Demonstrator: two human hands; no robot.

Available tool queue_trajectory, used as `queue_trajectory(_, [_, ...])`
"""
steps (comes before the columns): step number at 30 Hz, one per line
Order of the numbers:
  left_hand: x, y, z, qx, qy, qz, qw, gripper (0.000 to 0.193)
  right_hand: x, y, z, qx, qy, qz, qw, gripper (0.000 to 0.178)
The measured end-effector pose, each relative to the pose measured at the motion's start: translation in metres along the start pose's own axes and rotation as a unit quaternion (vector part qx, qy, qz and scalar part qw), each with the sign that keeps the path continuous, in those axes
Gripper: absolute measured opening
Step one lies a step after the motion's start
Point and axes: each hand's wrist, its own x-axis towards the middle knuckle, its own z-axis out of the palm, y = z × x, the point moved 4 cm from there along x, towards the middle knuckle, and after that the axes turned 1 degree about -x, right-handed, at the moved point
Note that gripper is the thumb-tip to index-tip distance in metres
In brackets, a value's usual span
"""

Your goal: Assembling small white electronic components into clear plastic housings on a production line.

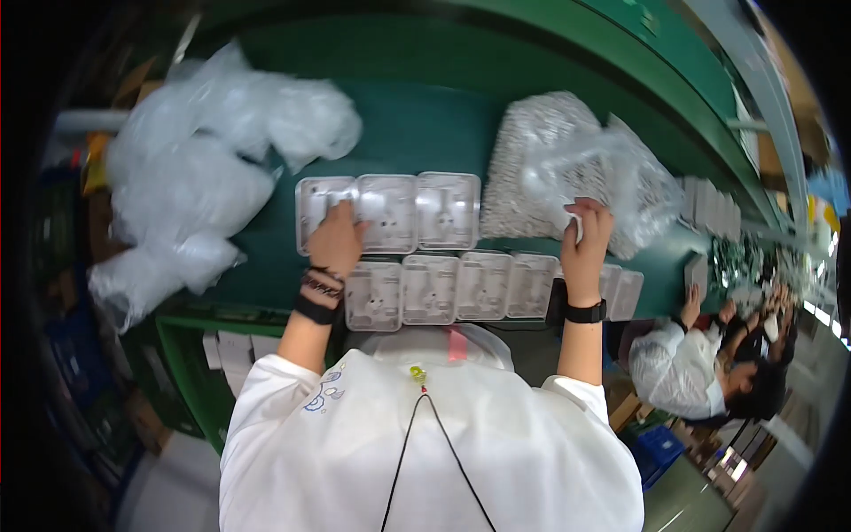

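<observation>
My left hand (pixel 335 243) reaches over the clear-edged white plastic tray (pixel 312 197) at the left end of the far row. Its fingers point down into the tray, with the thumb apart; nothing shows in its grasp. To the right, my right hand (pixel 587 238) is bent at the edge of a clear bag of small white parts (pixel 541 146). A small white part (pixel 578 229) shows between its thumb and fingers, too small to name exactly. Beside the left hand's tray lie two similar trays, a middle one (pixel 387 208) and a right one (pixel 448 213).
A nearer row of several trays (pixel 430 288) runs along the green table's (pixel 417 115) front edge, partly behind my right forearm. Large clear plastic bags (pixel 199 177) are heaped at left. Grey-white boxes (pixel 709 208) stand at far right, near a co-worker (pixel 678 368).
</observation>
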Motion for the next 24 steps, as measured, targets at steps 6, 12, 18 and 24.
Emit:
queue_trajectory(6, [-0.014, 0.008, -0.005, 0.011, 0.043, 0.016, 0.999, 0.035, -0.016, 0.193, -0.043, -0.088, 0.128, 0.18, 0.971, 0.017])
queue_trajectory(12, [-0.028, 0.047, -0.027, -0.068, 0.11, 0.004, 0.992, 0.035, 0.004, 0.324, 0.001, -0.159, -0.052, 0.229, 0.959, 0.018])
queue_trajectory(18, [-0.05, 0.071, -0.028, -0.105, 0.07, -0.035, 0.991, 0.029, 0.014, 0.328, 0.015, -0.075, -0.109, 0.309, 0.942, 0.016])
queue_trajectory(24, [-0.058, 0.09, -0.03, -0.149, 0.024, -0.013, 0.988, 0.023, 0.004, 0.356, 0.012, -0.052, -0.039, 0.26, 0.963, 0.014])
